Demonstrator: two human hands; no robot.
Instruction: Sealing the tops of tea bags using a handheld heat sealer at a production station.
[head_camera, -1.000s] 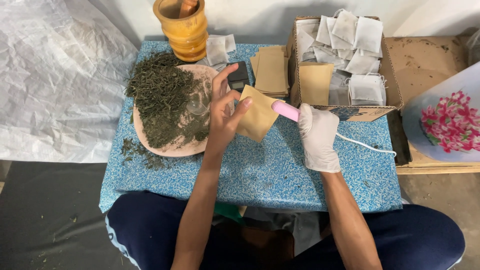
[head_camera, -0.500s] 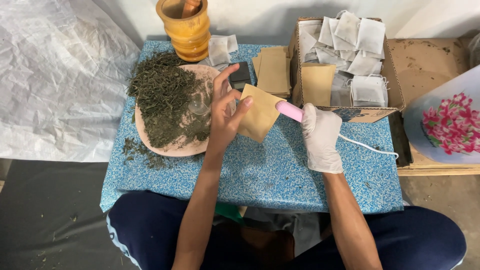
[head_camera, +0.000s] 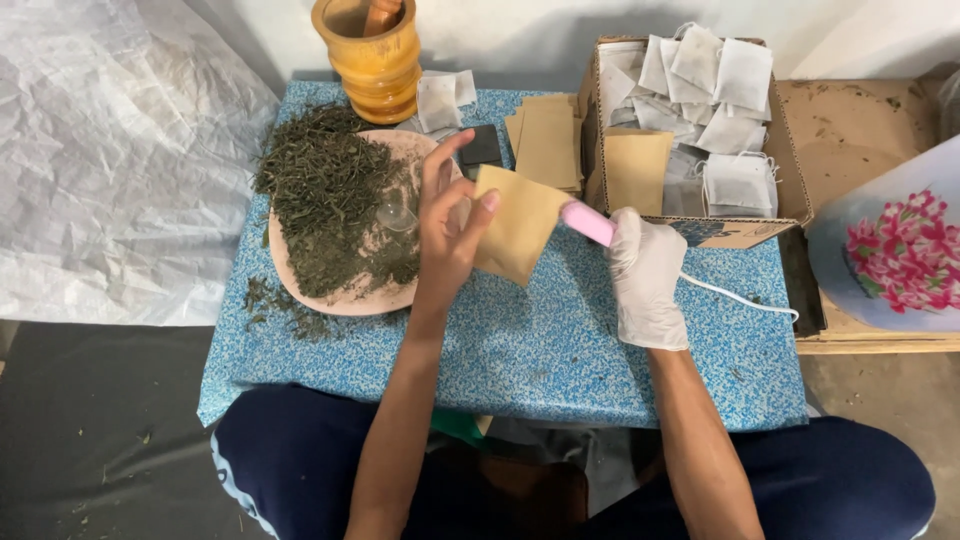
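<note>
Head camera looks down on a low table covered in blue speckled material, with a pale wall behind, crinkled white plastic sheeting on the floor beyond the left hand, and the person's dark-trousered legs folded beneath. The bare left hand pinches a tan paper pouch by its edge, fingers partly spread, holding it up just above the table. The gloved right hand is clenched around a pink corded tool whose tip touches the pouch's right side. Just left of the left hand sits a pink plate heaped with dried green leaves; beyond the right hand stands a cardboard box of white sachets. Compared with half a second ago, hands, pouch and tool sit almost unchanged.
</note>
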